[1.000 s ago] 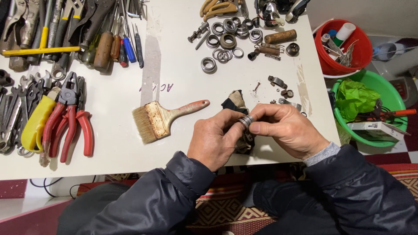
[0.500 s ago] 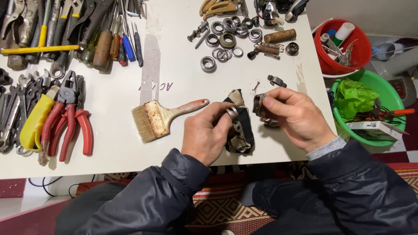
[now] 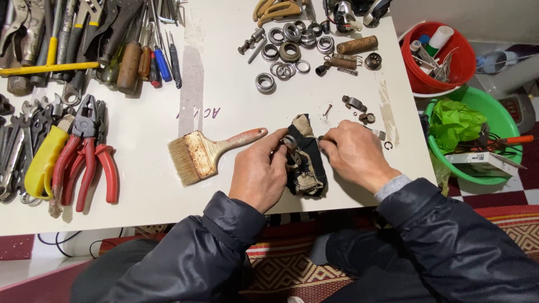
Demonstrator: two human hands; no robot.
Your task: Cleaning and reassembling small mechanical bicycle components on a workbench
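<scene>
My left hand (image 3: pixel 259 173) rests at the white table's front edge and pinches a small metal ring (image 3: pixel 289 141) between thumb and fingers. A dirty black rag (image 3: pixel 307 165) lies on the table between both hands, and the ring sits just over its upper left part. My right hand (image 3: pixel 352 156) is to the right of the rag. Its fingertips are closed on a small dark metal part (image 3: pixel 323 138) at the rag's upper right edge. Both arms wear dark jacket sleeves.
A paintbrush (image 3: pixel 206 152) lies just left of my left hand. Red-handled pliers (image 3: pixel 84 160) and several wrenches and screwdrivers fill the left side. Bearings and rings (image 3: pixel 286 45) lie at the back. A red bucket (image 3: pixel 456 78) and green basin (image 3: pixel 494 106) stand off the right edge.
One second ago both hands held the ring together. They drew apart, then both sank onto the rag, and the right hand came back in close to it.
</scene>
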